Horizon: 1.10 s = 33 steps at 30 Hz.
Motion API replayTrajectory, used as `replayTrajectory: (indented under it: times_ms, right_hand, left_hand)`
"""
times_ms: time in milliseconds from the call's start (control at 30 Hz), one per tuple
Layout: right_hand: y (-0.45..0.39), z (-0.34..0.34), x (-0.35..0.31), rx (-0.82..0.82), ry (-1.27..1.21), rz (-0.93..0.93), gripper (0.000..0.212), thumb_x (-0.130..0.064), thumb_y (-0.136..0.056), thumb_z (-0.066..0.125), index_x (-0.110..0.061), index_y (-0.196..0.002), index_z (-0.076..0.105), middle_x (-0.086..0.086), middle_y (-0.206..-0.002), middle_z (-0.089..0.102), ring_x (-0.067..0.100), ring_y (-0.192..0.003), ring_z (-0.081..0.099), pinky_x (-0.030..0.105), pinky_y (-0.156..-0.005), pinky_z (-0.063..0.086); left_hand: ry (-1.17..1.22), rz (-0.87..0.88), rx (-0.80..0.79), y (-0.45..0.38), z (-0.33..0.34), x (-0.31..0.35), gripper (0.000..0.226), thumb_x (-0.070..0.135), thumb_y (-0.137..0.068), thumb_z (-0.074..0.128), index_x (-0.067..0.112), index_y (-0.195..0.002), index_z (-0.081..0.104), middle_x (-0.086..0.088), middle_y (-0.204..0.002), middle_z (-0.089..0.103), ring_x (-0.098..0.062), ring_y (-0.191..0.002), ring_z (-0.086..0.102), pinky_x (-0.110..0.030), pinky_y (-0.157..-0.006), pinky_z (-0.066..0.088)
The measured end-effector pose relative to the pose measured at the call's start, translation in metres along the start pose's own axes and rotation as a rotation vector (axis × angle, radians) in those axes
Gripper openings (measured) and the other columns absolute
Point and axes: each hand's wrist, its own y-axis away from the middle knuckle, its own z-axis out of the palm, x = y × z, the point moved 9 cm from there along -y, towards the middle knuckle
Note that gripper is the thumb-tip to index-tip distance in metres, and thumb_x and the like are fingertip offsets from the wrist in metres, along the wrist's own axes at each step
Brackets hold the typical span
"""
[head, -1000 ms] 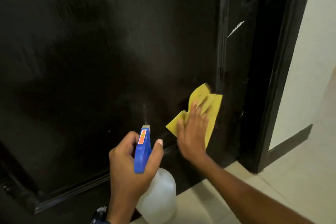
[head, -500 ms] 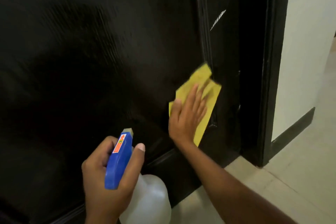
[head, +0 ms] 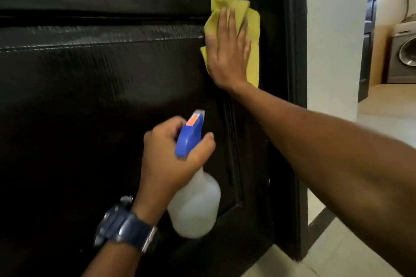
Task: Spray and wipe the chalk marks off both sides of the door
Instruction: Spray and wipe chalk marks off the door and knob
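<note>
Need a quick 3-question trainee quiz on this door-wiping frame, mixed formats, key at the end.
1. True or false: the right hand presses the yellow cloth flat against the dark door.
2. What does the left hand grip? A) a sponge B) the spray bottle C) the door frame
3. Fill in: the left wrist wears a ____.

Key: 1 true; 2 B; 3 watch

Both forearms are bare, with no sleeves showing. A wristwatch [head: 126, 228] sits on the left wrist: dark blue strap, dark case, silver metal at the clasp.
</note>
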Motion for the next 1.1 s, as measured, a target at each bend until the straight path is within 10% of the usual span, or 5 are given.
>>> replayTrajectory:
  times_ms: [200, 333, 600, 733, 1100]
  right_hand:
    - [0.126, 0.029, 0.074, 0.145, -0.054, 0.277, 0.069, -0.051, -0.103, 0.022, -0.015, -0.161, 0.014, 0.006, -0.168, 0.013, 0.026, -0.156, 0.008, 0.054, -0.122, 0.016]
    - [0.241, 0.051, 0.106, -0.191, -0.096, 0.252, 0.067, -0.052, -0.103, 0.016, -0.026, -0.159, -0.011, -0.002, -0.168, -0.011, 0.017, -0.155, -0.011, 0.055, -0.123, 0.006]
    - [-0.05, -0.015, 0.007, -0.049, 0.006, -0.178, 0.067, -0.046, -0.104, 0.023, -0.013, -0.161, 0.013, 0.011, -0.168, 0.007, 0.035, -0.155, 0.001, 0.056, -0.122, 0.0]
    - [-0.065, -0.019, 0.029, 0.079, -0.085, -0.27, 0.058, -0.035, -0.107, 0.031, -0.008, -0.158, 0.025, 0.016, -0.165, 0.02, 0.029, -0.154, 0.015, 0.05, -0.124, 0.009]
    - [0.266, 0.047, 0.181, -0.051, -0.204, 0.226, 0.06, -0.045, -0.107, 0.018, -0.02, -0.161, 0.011, 0.0, -0.169, 0.006, 0.018, -0.156, 0.004, 0.052, -0.124, 0.011]
  left_hand:
    - [0.019, -0.027, 0.111, -0.046, 0.008, -0.005, 0.036, 0.025, -0.068, 0.071, 0.008, -0.056, 0.042, 0.001, -0.051, 0.04, -0.01, -0.049, 0.036, -0.031, -0.048, 0.032]
    - [0.062, -0.097, 0.033, -0.04, 0.017, -0.014, 0.029, 0.023, -0.063, 0.069, 0.005, -0.058, 0.046, 0.001, -0.051, 0.042, -0.01, -0.049, 0.039, -0.032, -0.049, 0.035]
    - [0.102, -0.033, -0.039, -0.105, 0.027, 0.006, 0.041, 0.036, -0.059, 0.067, -0.003, -0.062, 0.055, -0.02, -0.058, 0.054, -0.023, -0.053, 0.045, -0.041, -0.053, 0.043]
    - [0.154, -0.048, -0.05, -0.132, 0.045, 0.007, 0.041, 0.041, -0.07, 0.076, 0.001, -0.07, 0.065, -0.015, -0.063, 0.067, -0.036, -0.063, 0.063, -0.053, -0.07, 0.054]
    - [-0.014, -0.204, -0.151, -0.007, 0.086, -0.042, 0.046, 0.041, -0.07, 0.075, -0.001, -0.066, 0.057, -0.019, -0.06, 0.058, -0.027, -0.051, 0.055, -0.039, -0.052, 0.048]
